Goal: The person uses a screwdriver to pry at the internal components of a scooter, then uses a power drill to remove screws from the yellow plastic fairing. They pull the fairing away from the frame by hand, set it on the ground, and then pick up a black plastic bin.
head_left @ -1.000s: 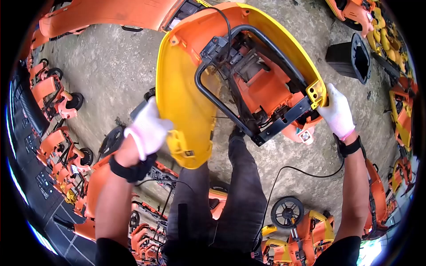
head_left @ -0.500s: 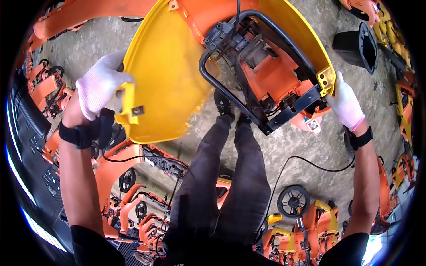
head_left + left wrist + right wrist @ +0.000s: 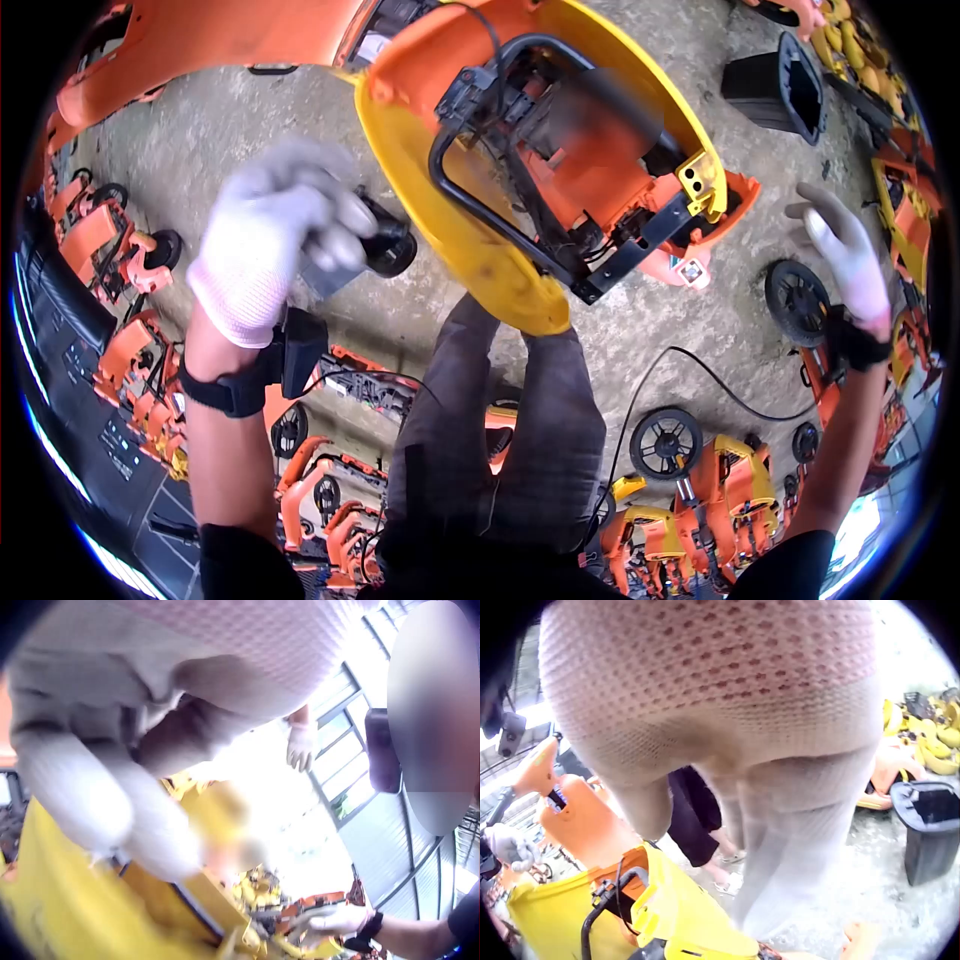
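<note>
In the head view a yellow shell (image 3: 450,225) surrounds a black tubular frame (image 3: 492,222) and an orange body (image 3: 600,180). My gloved left hand (image 3: 270,235) is off to the shell's left, fingers loosely bent, holding nothing. The gloved right hand (image 3: 845,250) hangs right of the shell with relaxed fingers, apart from it. The left wrist view has the left hand (image 3: 112,750) above the yellow shell (image 3: 82,892), its fingers blurred. Over the yellow shell (image 3: 682,915) in the right wrist view, the right hand (image 3: 742,765) points its fingers downward.
A black bin (image 3: 770,90) stands at the upper right. A large orange panel (image 3: 210,35) lies at the upper left. Loose wheels (image 3: 797,300) and orange vehicle parts (image 3: 120,240) surround the concrete floor. A thin black cable (image 3: 690,355) crosses near my legs (image 3: 490,430).
Both hands have let go of the yellow shell; the right has moved outward. The shell's left side has swung inward toward the black frame, and its lower end is now in front of my legs.
</note>
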Tool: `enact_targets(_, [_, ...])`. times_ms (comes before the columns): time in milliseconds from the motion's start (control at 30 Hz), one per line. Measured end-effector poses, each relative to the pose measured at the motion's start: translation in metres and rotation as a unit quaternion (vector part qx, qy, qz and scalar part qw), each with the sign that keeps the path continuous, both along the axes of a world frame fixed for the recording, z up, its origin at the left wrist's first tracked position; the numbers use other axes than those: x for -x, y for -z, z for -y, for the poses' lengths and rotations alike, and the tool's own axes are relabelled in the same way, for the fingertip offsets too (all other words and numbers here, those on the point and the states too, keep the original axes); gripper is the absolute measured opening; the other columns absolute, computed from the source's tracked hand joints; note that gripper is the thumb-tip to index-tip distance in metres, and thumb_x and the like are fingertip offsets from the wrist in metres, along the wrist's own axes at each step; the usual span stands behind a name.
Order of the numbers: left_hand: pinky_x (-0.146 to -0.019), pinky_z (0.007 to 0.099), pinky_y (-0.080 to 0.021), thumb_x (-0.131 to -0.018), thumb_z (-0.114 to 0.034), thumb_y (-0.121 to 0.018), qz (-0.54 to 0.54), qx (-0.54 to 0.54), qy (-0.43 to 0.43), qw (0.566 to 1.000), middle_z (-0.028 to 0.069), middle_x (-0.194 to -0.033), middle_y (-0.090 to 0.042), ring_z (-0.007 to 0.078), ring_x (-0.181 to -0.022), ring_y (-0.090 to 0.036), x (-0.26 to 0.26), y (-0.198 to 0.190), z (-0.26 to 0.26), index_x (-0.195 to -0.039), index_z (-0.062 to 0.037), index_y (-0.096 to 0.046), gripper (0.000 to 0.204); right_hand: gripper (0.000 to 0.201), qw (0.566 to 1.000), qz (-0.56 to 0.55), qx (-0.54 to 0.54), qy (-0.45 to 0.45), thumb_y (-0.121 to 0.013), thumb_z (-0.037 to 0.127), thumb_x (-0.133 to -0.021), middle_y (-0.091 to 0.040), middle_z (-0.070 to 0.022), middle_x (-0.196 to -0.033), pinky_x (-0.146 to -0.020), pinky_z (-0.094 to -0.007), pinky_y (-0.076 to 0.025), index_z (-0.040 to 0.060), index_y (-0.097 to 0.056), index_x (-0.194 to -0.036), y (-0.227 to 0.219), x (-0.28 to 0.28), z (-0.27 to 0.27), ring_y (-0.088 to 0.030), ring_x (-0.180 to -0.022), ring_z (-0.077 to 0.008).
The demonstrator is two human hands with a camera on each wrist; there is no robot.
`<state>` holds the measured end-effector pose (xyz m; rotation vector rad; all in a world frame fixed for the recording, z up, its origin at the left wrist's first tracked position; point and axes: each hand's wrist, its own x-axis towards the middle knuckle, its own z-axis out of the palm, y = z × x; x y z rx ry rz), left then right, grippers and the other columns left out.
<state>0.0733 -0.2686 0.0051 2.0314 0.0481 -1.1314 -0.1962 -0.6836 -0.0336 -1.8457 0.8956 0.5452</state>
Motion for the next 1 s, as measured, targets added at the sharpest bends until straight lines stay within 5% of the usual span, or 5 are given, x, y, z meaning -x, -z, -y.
enact_targets(300, [-0.062, 0.0258, -0.051, -0.094, -0.018, -0.051, 0.030, 0.063, -0.257, 0.964, 0.0125, -0.094, -0.067, 0.0182, -0.070, -0.066, 0.055, 0.094, -0.058, -0.116, -0.0018, -0.052, 0.027, 0.048, 0.991, 0.085, 0.104, -0.004, -0.063, 0.030, -0.093, -0.062, -0.0188, -0.108, -0.087, -0.0347, -0.048, -0.0032, -0.051, -0.127, 0.094, -0.034, -0.091, -0.062, -0.102, -0.0264])
enact_targets(367, [-0.068, 0.0307, -0.052, -0.097, -0.033, -0.053, -0.061, 0.004, -0.233, 0.971, 0.0142, -0.102, -0.066, 0.0217, -0.079, -0.067, 0.083, 0.124, -0.073, -0.116, -0.0031, -0.052, 0.036, 0.042, 0.838, 0.191, 0.482, -0.168, -0.064, 0.024, -0.091, -0.061, -0.0186, -0.108, -0.088, -0.0371, -0.048, -0.0028, -0.055, -0.122, 0.072, -0.037, -0.115, -0.062, -0.100, -0.0291])
enact_targets(467, [-0.085, 0.0375, -0.048, -0.097, -0.052, -0.047, -0.238, 0.054, -0.260, 0.934, 0.0159, -0.117, -0.060, 0.0258, -0.101, -0.062, 0.130, 0.170, -0.080, -0.125, -0.0013, -0.049, 0.058, 0.042, 0.958, 0.194, 0.202, -0.058, -0.071, 0.020, -0.083, -0.061, -0.0191, -0.109, -0.089, -0.0411, -0.048, -0.0010, -0.058, -0.117, 0.004, -0.047, -0.196, -0.059, -0.102, -0.0361])
enact_targets(767, [-0.088, 0.0351, -0.047, -0.096, -0.059, -0.044, -0.354, 0.055, -0.298, 0.885, 0.0145, -0.120, -0.061, 0.0247, -0.104, -0.062, 0.177, 0.221, -0.092, -0.128, 0.0001, -0.050, 0.067, 0.054, 0.893, 0.059, 0.271, -0.354, -0.071, 0.028, -0.079, -0.059, -0.0132, -0.100, -0.082, -0.0400, -0.042, 0.0008, -0.050, -0.120, 0.065, -0.067, -0.327, -0.056, -0.095, -0.0291])
enact_targets(1000, [-0.072, 0.0278, -0.045, -0.098, -0.054, -0.044, 0.154, 0.076, -0.460, 0.871, 0.0016, -0.083, -0.061, 0.0099, -0.077, -0.054, 0.117, 0.135, -0.161, -0.098, -0.0089, -0.063, 0.049, 0.009, 0.868, 0.060, 0.324, -0.373, -0.056, 0.007, -0.085, -0.061, -0.0126, -0.085, -0.075, -0.0395, -0.048, 0.0054, -0.054, -0.093, 0.090, -0.083, -0.334, -0.062, -0.085, -0.0292])
